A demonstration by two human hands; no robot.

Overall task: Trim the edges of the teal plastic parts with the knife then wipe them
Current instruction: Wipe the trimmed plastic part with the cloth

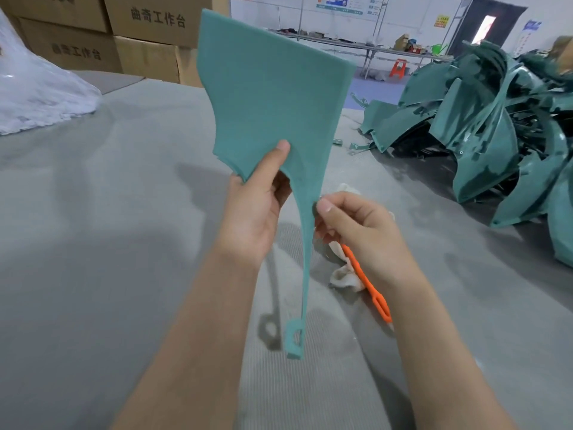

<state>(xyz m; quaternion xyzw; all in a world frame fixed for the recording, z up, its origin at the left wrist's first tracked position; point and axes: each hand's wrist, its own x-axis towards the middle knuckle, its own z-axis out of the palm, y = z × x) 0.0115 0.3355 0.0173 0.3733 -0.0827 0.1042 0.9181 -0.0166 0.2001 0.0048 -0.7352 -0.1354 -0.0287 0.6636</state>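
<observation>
I hold a flat teal plastic part (273, 97) upright over the grey table; it is wide at the top and narrows to a thin stem ending in a small tab. My left hand (254, 212) grips its lower left edge, thumb on the front face. My right hand (356, 225) is curled round an orange-handled knife (369, 287), its thumb against the stem's right edge. The blade is hidden behind the fingers. A white cloth (344, 276) lies crumpled on the table under my right hand.
A large heap of dark teal plastic parts (496, 135) fills the table's right side. Cardboard boxes (148, 32) are stacked at the back left, beside a clear plastic bag (31, 88). The grey ribbed mat (93, 243) covers the table.
</observation>
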